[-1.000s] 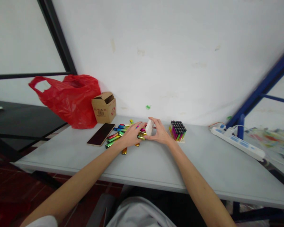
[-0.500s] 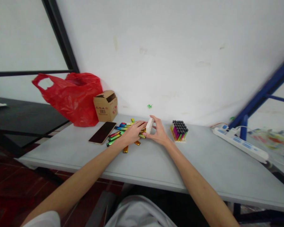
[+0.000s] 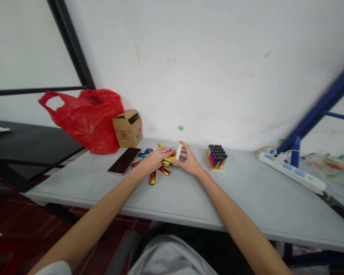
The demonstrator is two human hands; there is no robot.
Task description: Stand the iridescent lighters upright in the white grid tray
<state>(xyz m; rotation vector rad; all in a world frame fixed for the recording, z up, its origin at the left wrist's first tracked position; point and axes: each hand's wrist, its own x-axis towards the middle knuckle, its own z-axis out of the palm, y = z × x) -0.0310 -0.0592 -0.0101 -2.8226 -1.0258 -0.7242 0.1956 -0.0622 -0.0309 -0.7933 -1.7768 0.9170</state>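
My right hand (image 3: 190, 160) grips a thin white tray-like piece (image 3: 178, 151) on edge between thumb and fingers. My left hand (image 3: 153, 159) lies palm down over a loose pile of shiny coloured lighters (image 3: 165, 170), its fingers stretched out toward the white piece. The pile fans out on the table in gold, red, blue and green. What lies under the left palm is hidden. To the right of my right hand, a block of upright lighters (image 3: 217, 157) with black tops stands on a pale base.
A dark phone (image 3: 124, 160) lies left of the pile. Behind it stand an open cardboard box (image 3: 127, 129) and a red plastic bag (image 3: 87, 118). A white power strip (image 3: 291, 172) sits at the right of the grey table (image 3: 189, 202), by a blue frame (image 3: 295, 152).
The white piece has turned to a narrower side view and shifted slightly left with my right hand. My left hand has flattened and moved left over the pile, baring more gold and red lighters.
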